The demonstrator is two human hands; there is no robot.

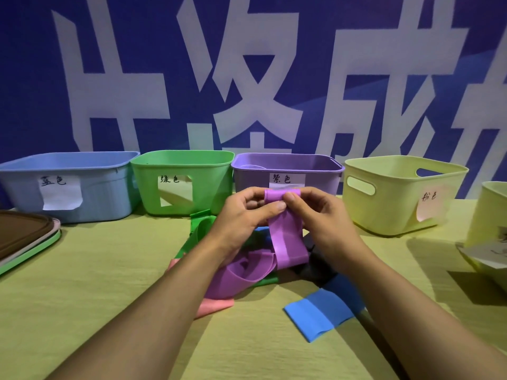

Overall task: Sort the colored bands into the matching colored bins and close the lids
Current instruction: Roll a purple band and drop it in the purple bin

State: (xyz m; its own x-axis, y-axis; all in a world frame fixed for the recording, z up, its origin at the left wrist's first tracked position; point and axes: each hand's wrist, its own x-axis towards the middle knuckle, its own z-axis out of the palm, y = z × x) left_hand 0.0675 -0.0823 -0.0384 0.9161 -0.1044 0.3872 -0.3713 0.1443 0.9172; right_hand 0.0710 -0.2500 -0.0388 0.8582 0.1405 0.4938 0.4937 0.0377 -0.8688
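Both hands hold up one purple band (288, 239) in front of the purple bin (288, 167). My left hand (244, 212) and my right hand (318, 209) pinch its top edge, thumbs side by side, and it hangs as a loop. A second purple band (241, 275) lies below on the pile, with a green band (200, 229), a pink band (216, 305), a blue band (321, 314) and a black one (315, 266). Behind stand the blue bin (68, 171), the green bin (181, 171) and a pale yellow bin (397, 193), all open.
A stack of lids (24, 242) lies at the left edge of the yellow-green tablecloth. Another pale yellow bin (491, 215) with a paper sheet (482, 253) sits at the far right. A blue banner with white characters forms the backdrop.
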